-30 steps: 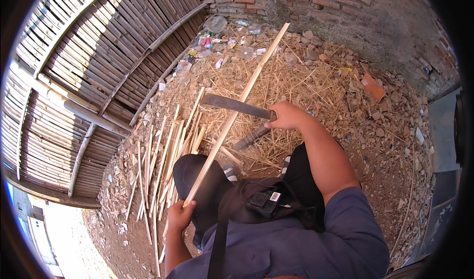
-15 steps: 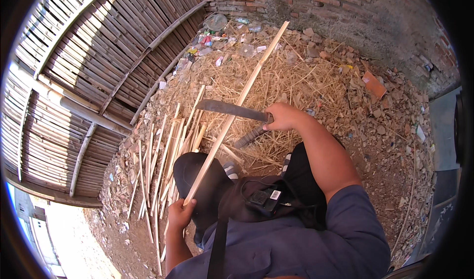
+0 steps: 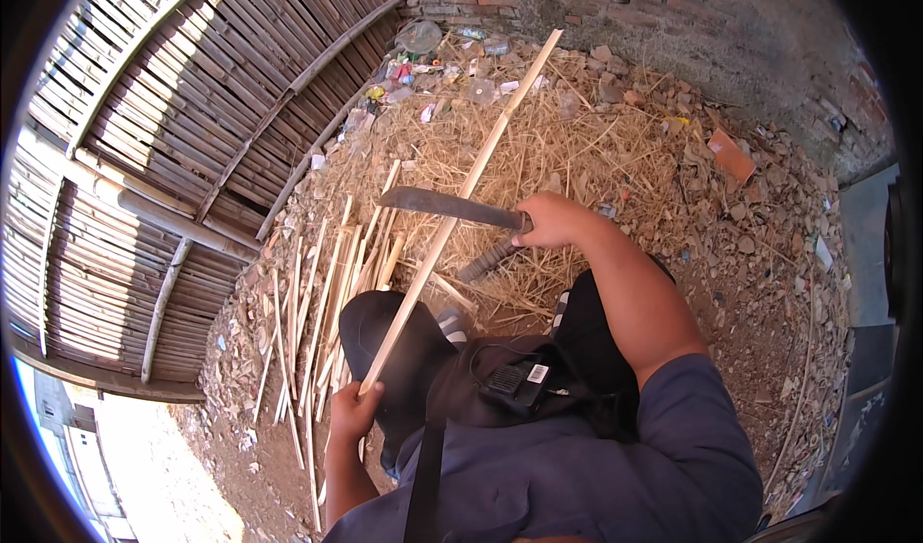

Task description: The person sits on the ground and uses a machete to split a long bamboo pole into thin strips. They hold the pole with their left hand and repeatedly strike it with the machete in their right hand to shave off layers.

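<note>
A long pale bamboo strip (image 3: 408,303) runs slanting from my left knee far out over the straw. My left hand (image 3: 354,410) is closed round its near end, beside my left thigh. In my right hand (image 3: 550,222) is a machete (image 3: 452,206), gripped near the base of its dark, curved blade. The blade points left and lies across the strip about midway. Below my right fingers a dark ribbed, handle-like piece (image 3: 488,261) slants down; I cannot tell whether it joins the machete.
Several split bamboo strips (image 3: 322,322) lie left of my knee. Straw shavings (image 3: 577,168) and rubble cover the ground ahead. A bamboo slat wall (image 3: 260,91) rises at the left, a brick wall (image 3: 673,33) at the back. A black device (image 3: 514,379) rests on my lap.
Both hands, the machete and the strip keep nearly the same pose. The view has shifted slightly.
</note>
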Demonstrator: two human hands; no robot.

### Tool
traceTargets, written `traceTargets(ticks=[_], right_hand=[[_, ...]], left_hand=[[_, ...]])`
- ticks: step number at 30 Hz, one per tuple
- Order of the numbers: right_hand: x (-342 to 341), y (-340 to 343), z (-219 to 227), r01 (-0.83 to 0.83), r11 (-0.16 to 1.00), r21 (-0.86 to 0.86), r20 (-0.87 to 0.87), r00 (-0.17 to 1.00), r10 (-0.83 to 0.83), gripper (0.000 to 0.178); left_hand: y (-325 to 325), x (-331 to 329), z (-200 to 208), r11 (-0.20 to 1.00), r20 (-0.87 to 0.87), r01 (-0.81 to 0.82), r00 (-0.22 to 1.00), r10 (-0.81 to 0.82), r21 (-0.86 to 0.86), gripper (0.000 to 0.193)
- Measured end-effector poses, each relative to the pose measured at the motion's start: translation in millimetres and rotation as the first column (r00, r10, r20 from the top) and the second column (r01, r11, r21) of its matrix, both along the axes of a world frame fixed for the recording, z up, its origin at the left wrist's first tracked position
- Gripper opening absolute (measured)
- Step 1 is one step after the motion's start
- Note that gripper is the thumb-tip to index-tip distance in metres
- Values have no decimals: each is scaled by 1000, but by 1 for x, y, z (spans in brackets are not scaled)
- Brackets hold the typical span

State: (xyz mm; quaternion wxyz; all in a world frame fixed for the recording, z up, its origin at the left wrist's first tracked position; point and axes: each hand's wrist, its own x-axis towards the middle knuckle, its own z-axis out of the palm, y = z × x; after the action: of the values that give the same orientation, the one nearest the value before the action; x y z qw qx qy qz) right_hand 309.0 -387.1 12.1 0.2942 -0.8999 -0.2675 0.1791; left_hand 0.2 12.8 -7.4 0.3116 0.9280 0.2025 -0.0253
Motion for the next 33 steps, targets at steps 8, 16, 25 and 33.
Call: traceTargets(ticks=[8,16,25,33], right_hand=[[1,0,-3,-2,1000,-16,6,1000,3,40],[-3,1,3,21,1000,-3,17,1000,-21,38],[18,-21,12,147,989,-7,-35,988,-147,39],[-18,28,12,-188,975,-120,108,974,201,37]], left_hand=[[-1,1,5,1000,-55,-9,998,7,-21,52],[-5,1,8,995,-33,-44,999,41,-88,44],[-8,4,10,996,-30,-38,999,35,-85,44],[8,-1,-5,999,-88,-40,995,39,-10,52]])
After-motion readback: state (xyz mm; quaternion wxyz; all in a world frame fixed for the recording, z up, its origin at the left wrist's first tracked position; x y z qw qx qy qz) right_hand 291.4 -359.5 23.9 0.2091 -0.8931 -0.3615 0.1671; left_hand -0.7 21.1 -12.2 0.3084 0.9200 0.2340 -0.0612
